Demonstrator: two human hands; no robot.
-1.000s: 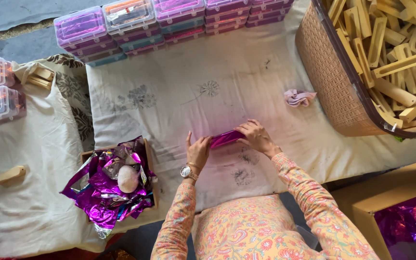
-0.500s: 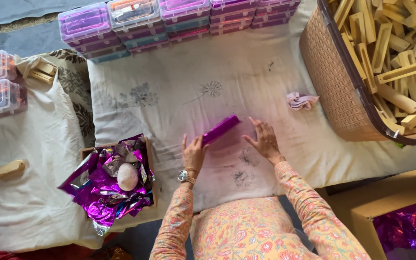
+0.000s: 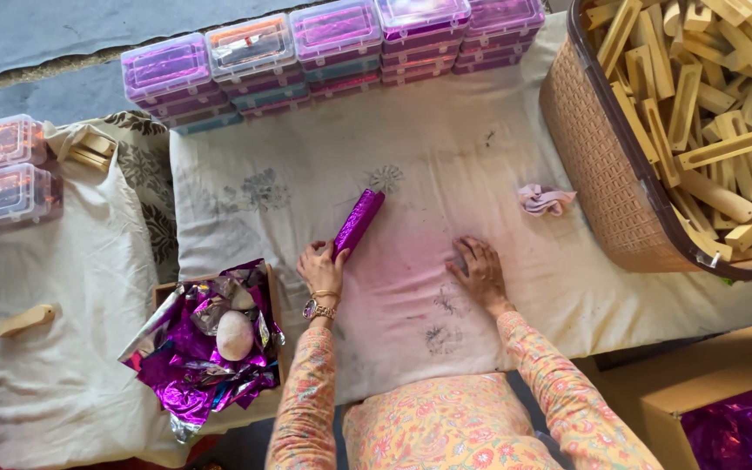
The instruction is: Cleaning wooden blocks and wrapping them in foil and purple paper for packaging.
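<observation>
The left hand (image 3: 322,270) grips the near end of a purple foil-wrapped stick (image 3: 359,223), which now lies slanted on the cloth-covered surface (image 3: 446,157), pointing away toward the stacked plastic boxes (image 3: 324,43). A second ago both hands cupped it together; since then the right hand (image 3: 479,271) has let go and rests flat and spread on the cloth, holding nothing. The wrapping looks finished. Loose purple foil sheets (image 3: 193,365) sit just left of the left hand, the basket of wooden sticks (image 3: 602,165) far right
</observation>
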